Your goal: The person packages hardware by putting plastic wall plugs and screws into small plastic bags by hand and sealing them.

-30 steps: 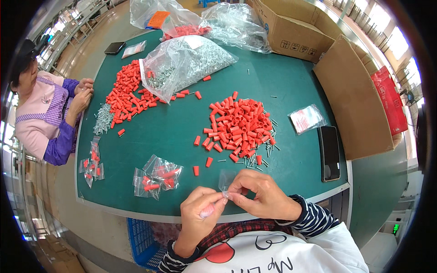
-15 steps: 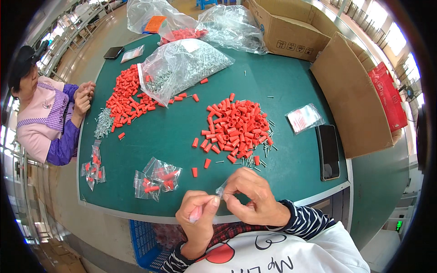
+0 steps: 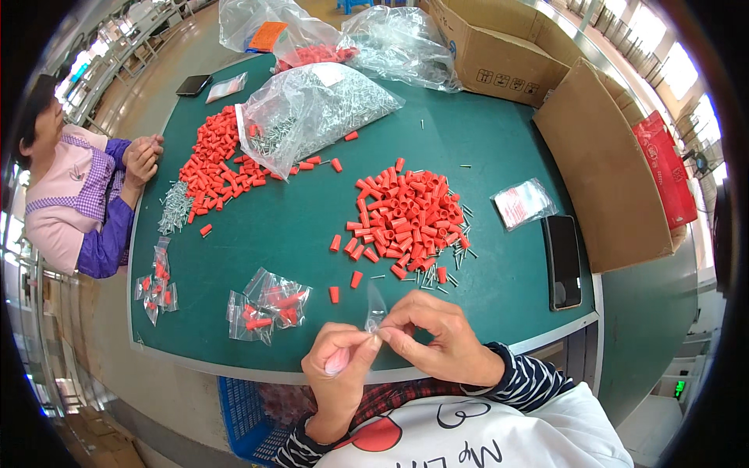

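Observation:
A small clear plastic bag [image 3: 376,306] stands up between my hands at the table's front edge. My left hand [image 3: 343,374] pinches its lower end between thumb and forefinger. Something pale pink [image 3: 337,361] shows in the curl of the left fingers; its kind is mostly hidden. From the other side my right hand [image 3: 431,331] is closed on the bag's edge with thumb and fingertips. Just beyond lies a heap of red plastic cone caps [image 3: 409,218], with loose metal screws [image 3: 425,275] along its near right side. Filled clear bags [image 3: 275,306] with red caps lie to the left.
A co-worker [image 3: 86,187] sits at the left beside more red caps [image 3: 222,171] and screws. A large screw bag [image 3: 320,109] lies at the back. To the right are a phone [image 3: 562,261], a packet of bags [image 3: 523,204] and cardboard boxes [image 3: 601,171]. A blue basket [image 3: 242,421] sits below.
The clear bag now rises upright above my fingertips, where before it was bunched between them. My right hand has turned slightly and lowered. The co-worker's head has turned.

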Motion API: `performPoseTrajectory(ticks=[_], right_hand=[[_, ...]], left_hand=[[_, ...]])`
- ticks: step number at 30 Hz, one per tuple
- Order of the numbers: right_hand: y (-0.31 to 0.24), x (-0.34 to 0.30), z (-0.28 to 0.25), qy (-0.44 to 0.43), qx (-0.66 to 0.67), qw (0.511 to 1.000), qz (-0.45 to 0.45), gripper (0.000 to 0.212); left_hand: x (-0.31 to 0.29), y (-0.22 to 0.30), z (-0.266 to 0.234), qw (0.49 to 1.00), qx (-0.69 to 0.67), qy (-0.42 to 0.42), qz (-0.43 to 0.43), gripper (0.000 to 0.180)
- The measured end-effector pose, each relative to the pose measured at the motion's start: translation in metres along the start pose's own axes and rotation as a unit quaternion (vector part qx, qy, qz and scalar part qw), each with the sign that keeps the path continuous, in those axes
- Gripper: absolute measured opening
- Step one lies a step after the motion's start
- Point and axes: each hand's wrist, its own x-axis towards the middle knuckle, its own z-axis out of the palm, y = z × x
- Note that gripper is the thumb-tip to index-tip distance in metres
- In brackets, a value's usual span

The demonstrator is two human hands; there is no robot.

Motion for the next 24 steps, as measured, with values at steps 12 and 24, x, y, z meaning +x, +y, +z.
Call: performPoseTrajectory(ticks=[12, 24], right_hand=[[-0.004, 0.003, 0.003, 0.008, 0.028, 1.0, 0.008, 0.008], [0.001, -0.001, 0.01, -0.012, 0.005, 1.0, 0.005, 0.009]], left_hand=[[0.0, -0.005, -0.008, 0.992, -0.107, 0.006, -0.068, 0.011], [-0.002, -0.009, -0.005, 0.992, -0.107, 0.013, -0.062, 0.013]])
